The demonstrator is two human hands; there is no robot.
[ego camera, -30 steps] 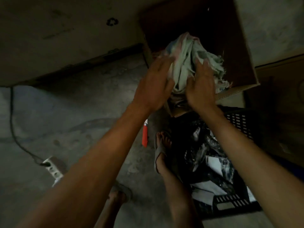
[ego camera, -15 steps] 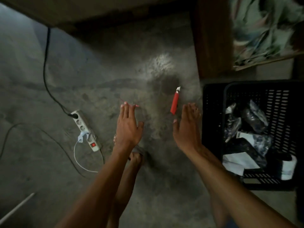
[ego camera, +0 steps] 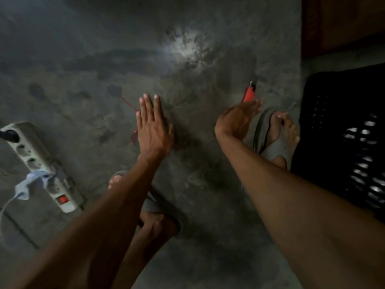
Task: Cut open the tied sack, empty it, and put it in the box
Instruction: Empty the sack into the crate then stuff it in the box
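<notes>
Head view is directed down at a grey concrete floor (ego camera: 83, 59); a red-handled utility knife (ego camera: 249, 94) is seen lying on it, its long axis running away from the person and tipped slightly rightward, the blade end farthest off. The right grip (ego camera: 237, 119) is placed at the handle's near end, fingers extended forward and uncurled, nothing held; whether the fingertips touch the handle cannot be told. The left grip (ego camera: 153, 126) is held flat with straight fingers, empty, well to the left of the knife and partly over a thin red string (ego camera: 127, 104) on the floor. The right grip is therefore judged the nearer; the handle is lined up almost with its reach, so a short forward closing along that axis seems called for. The tied sack is not seen in this view; only a corner of the brown cardboard box (ego camera: 343, 21) is shown at upper right, beyond a black slotted plastic crate (ego camera: 333, 122).
</notes>
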